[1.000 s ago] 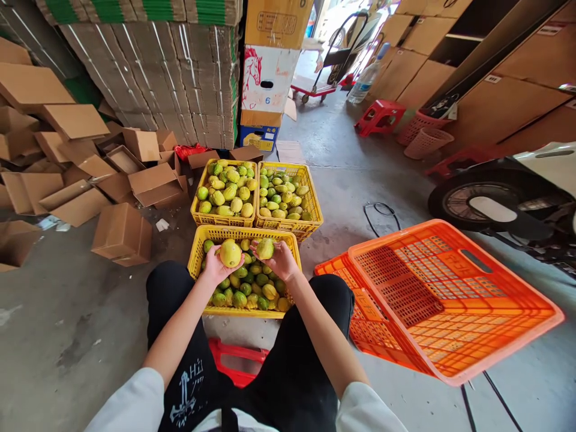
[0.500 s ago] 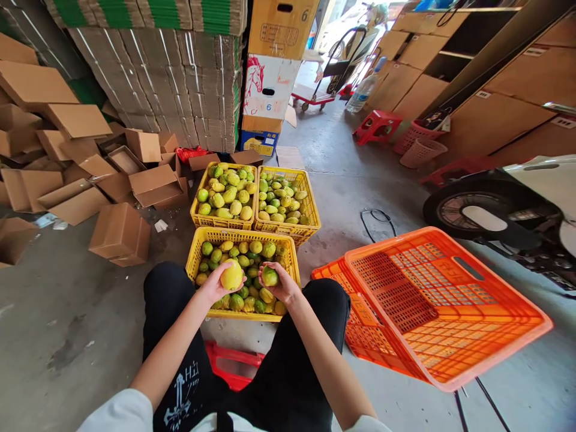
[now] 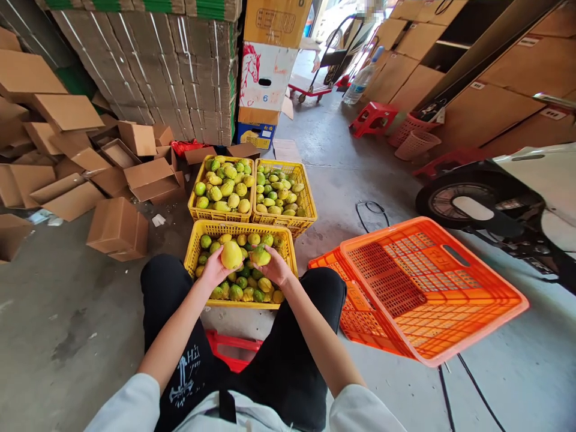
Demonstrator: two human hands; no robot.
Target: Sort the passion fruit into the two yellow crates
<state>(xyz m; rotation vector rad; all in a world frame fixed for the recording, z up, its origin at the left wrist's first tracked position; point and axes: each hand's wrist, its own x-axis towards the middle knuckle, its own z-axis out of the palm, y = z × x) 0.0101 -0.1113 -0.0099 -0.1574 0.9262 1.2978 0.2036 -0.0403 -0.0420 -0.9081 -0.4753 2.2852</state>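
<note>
My left hand (image 3: 213, 273) is closed round a large, mostly yellow lemon (image 3: 231, 255). In my right hand (image 3: 278, 270) is a smaller green-and-yellow lemon (image 3: 260, 256), gripped at its right side. Both fruits are held close together over the near yellow crate (image 3: 243, 304), which stands between my knees. Several green and yellow lemons fill that crate, partly hidden by my hands. Behind it, side by side, stand a left yellow crate (image 3: 219, 217) and a right yellow crate (image 3: 288, 225), both holding similar fruit.
A tilted orange crate (image 3: 468, 354) lies to my right, near a motorbike wheel (image 3: 454, 207). Loose cardboard boxes (image 3: 67, 114) are heaped at the left, before stacked flat cartons (image 3: 130, 72). Farther back are a red stool (image 3: 373, 120) and a hand trolley (image 3: 310, 89).
My right hand has turned its lemon so more yellow shows, and has brought it nearer the one in my left hand. The view has shifted slightly.
</note>
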